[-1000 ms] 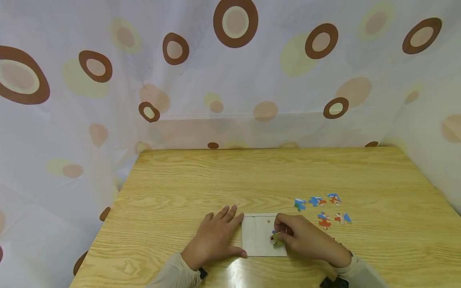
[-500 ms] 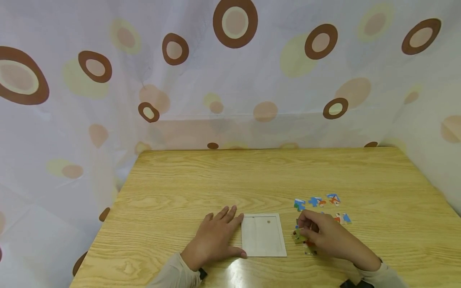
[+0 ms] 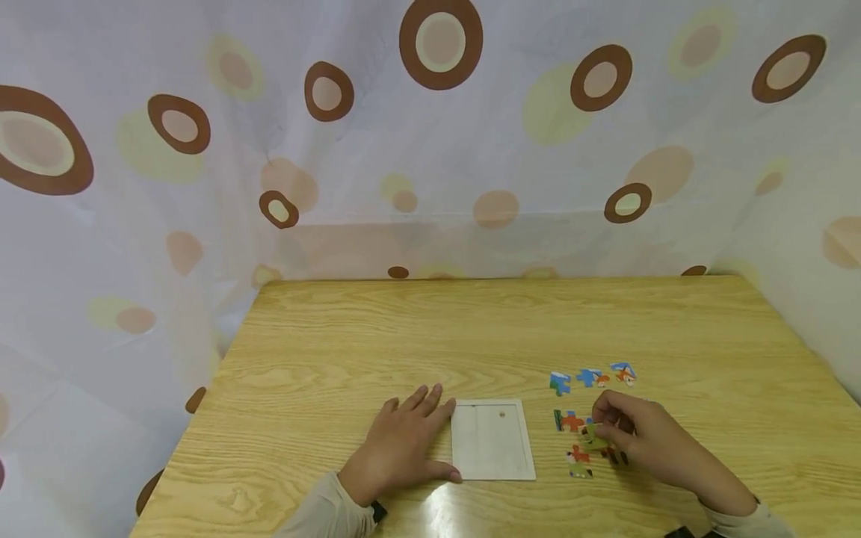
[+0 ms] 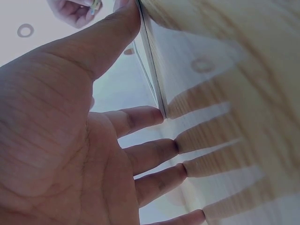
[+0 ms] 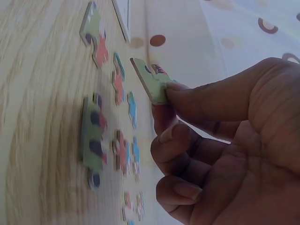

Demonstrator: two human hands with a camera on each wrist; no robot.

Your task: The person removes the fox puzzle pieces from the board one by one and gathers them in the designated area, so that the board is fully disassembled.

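Note:
My right hand [image 3: 649, 444] pinches a green jigsaw piece [image 5: 151, 85] between thumb and fingers. In the right wrist view that piece is tilted and off the table. Below it lie several other jigsaw pieces, among them a green one with dark patches [image 5: 93, 136] and a green and red one [image 5: 95, 33]. My left hand [image 3: 403, 444] lies with fingers spread on the table, thumb and index fingertip at the left edge of a pale square puzzle tray [image 3: 491, 441]. A small dark mark shows near the tray's upper right corner. My right hand partly covers the loose pieces beneath it.
A far row of blue-topped jigsaw pieces [image 3: 560, 382] lies right of the tray. The wood-grain table [image 3: 377, 329] ends at a patterned curtain [image 3: 437, 164] behind and at the sides. Light glares on the table below the tray.
Still pinching the green jigsaw piece, my right hand has moved right from over the tray to above the loose pieces. The left hand and tray have stayed put.

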